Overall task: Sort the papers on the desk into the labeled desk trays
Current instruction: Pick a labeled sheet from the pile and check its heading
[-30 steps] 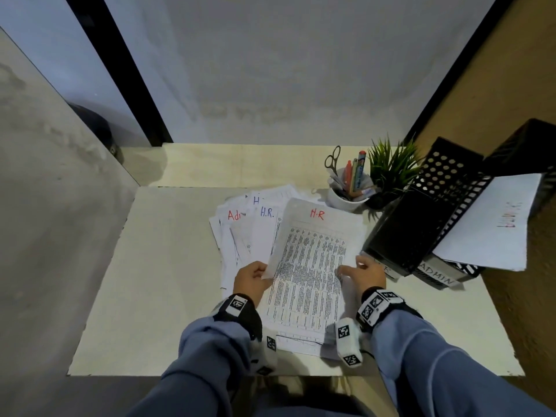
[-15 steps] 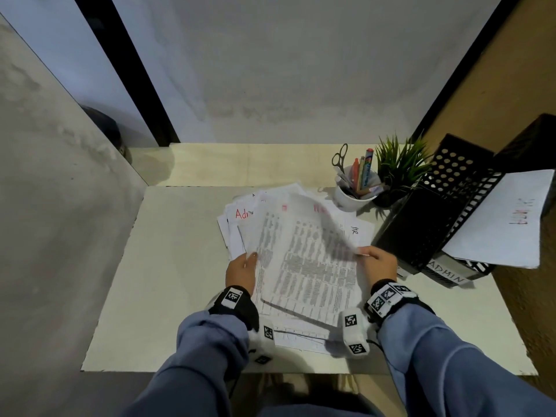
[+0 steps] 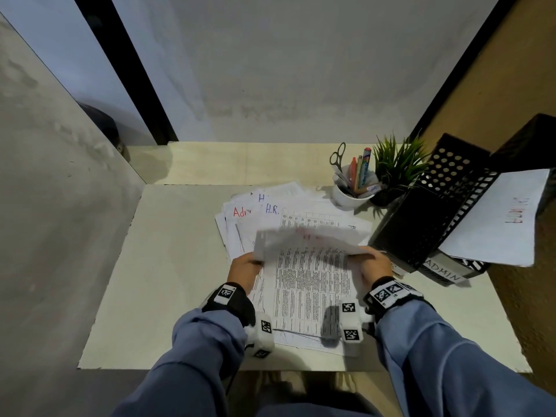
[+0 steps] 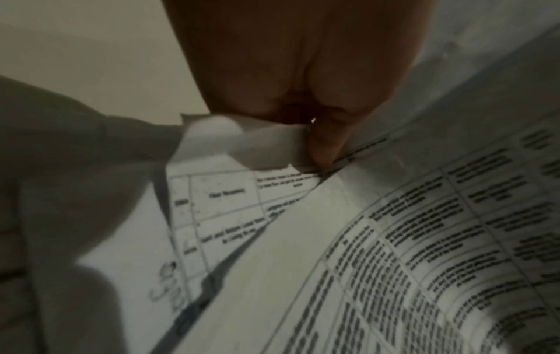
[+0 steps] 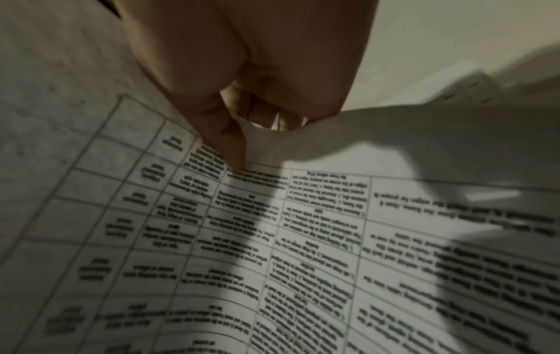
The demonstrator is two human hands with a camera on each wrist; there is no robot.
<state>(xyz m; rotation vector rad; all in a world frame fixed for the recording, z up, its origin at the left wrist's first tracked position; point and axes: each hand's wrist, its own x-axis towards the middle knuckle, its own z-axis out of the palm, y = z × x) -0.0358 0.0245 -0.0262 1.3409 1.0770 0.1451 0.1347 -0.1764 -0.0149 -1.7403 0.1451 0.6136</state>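
A printed table sheet (image 3: 310, 284) with a red label is lifted off the desk, its far half folded back and blurred. My left hand (image 3: 245, 266) pinches its left edge and my right hand (image 3: 374, 266) pinches its right edge. The left wrist view shows my fingers (image 4: 324, 143) curled on the sheet's edge (image 4: 266, 148). The right wrist view shows my thumb (image 5: 227, 143) on the printed side of the sheet (image 5: 303, 239). Under the sheet lies a fanned pile of papers (image 3: 258, 212) marked "Admin" and "H.R.". Stacked black mesh trays (image 3: 433, 212) stand at the right, the lowest labelled "ADMIN" (image 3: 443, 270).
A white cup (image 3: 350, 194) with scissors and pens and a small green plant (image 3: 397, 164) stand behind the pile, close to the trays. A white sheet (image 3: 496, 218) with red writing sticks out of an upper tray. Bare desk (image 3: 168, 266) lies at the left.
The top sheet lay flat a second ago with both hands at its sides. It has since been lifted, and its far end has curled over toward me.
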